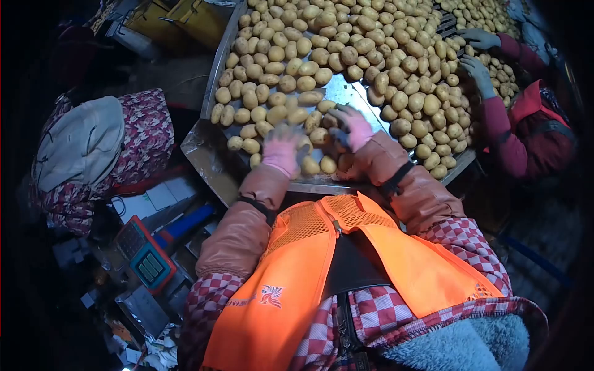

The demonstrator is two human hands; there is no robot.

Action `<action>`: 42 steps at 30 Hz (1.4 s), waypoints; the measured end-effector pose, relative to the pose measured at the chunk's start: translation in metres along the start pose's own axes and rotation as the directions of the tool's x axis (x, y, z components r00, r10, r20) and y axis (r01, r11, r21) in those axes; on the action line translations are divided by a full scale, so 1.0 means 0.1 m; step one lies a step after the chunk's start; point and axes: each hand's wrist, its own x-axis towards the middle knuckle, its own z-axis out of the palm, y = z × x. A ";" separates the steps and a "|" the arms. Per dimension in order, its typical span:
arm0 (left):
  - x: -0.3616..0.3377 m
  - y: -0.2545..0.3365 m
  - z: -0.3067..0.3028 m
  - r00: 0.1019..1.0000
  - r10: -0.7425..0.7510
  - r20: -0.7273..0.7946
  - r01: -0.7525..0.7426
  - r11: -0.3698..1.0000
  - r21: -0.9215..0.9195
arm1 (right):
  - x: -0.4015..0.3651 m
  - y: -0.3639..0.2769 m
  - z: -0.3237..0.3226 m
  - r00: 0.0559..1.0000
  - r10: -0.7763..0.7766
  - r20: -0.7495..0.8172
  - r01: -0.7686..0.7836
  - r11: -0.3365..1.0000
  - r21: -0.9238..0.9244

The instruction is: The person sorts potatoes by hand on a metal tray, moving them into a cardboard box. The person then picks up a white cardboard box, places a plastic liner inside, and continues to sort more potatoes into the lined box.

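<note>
Many potatoes (396, 80) lie on a metal sorting table (346, 91). My left hand (282, 149), in a pink and grey glove, is over the potatoes near the table's front edge; motion smears its fingers, and a few potatoes around it are blurred too. To its right, my right hand (351, 127) wears a similar glove. Its fingers are apart and point left, beside a potato (318, 136) that lies between my two hands. No potato shows in its grasp. Brown sleeve covers are on both my forearms.
At the right, a co-worker's gloved hands (477, 74) touch the potatoes by a dark slotted piece (447, 25). Another person in a patterned top (145, 127) is at the left. A red-framed scale (148, 260) stands low left, and yellow bins (195, 21) stand upper left.
</note>
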 end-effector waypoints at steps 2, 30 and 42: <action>0.02 -0.29 -0.12 0.996 -0.090 0.008 0.090 0.996 -0.004 | 0.07 0.27 -0.40 0.990 -0.020 -0.138 0.009 0.997 -0.076; 0.82 0.49 -0.64 0.972 -0.126 0.201 0.230 0.707 -0.669 | -0.24 -0.09 -0.51 0.797 0.215 0.564 -0.538 -0.169 0.826; 0.98 -0.48 -0.51 0.748 -0.552 0.369 0.643 0.740 -0.196 | -0.16 0.27 -0.13 0.751 -0.039 0.660 -0.617 -0.398 0.679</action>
